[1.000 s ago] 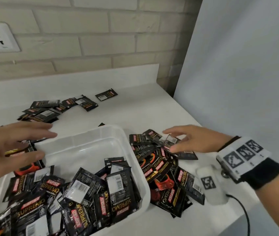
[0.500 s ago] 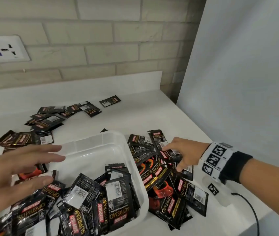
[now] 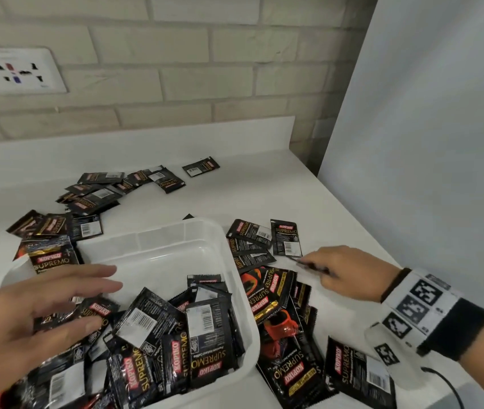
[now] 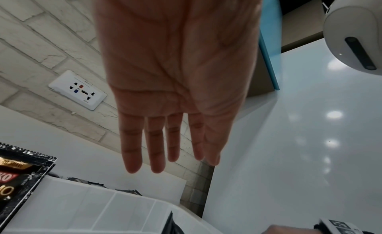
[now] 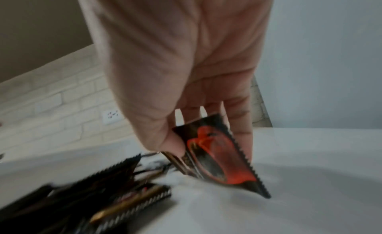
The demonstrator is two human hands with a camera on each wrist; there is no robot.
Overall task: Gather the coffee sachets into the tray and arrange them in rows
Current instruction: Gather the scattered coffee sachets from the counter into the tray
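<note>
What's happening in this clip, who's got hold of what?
A person is gathering black coffee sachets into a white tray on a white counter. The right hand pinches one sachet from the pile right of the tray. The left hand hovers flat and empty over the jumbled sachets in the tray. More sachets lie scattered behind; no rows yet.
</note>
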